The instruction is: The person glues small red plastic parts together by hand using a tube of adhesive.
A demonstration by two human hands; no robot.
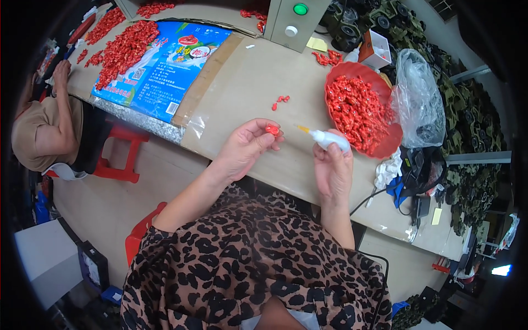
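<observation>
Nearest the camera, a leopard-print garment (258, 264) fills the lower frame, and both forearms rise from it toward the cardboard-covered table (247, 82). The left hand (247, 147) pinches a small red plastic piece (271, 130) between thumb and fingertips, held up just above the table edge. The right hand (333, 168) is closed around a small white glue bottle (329, 139), whose long axis lies nearly level, its thin yellow nozzle pointing left toward the red piece. The nozzle tip sits just beside the piece, not quite touching, so the gap between the two hands is the short line from tip to piece. Beyond the hands, a couple of loose red pieces (280, 101) lie on the table, and to the right a red bowl (387, 144) is heaped with more of them, beside a clear plastic bag (421, 99). Farther off are a grey control box (290, 22) with a green button, and a blue printed sack (168, 66) strewn with red pieces, where another person (47, 126) sits at the left.
</observation>
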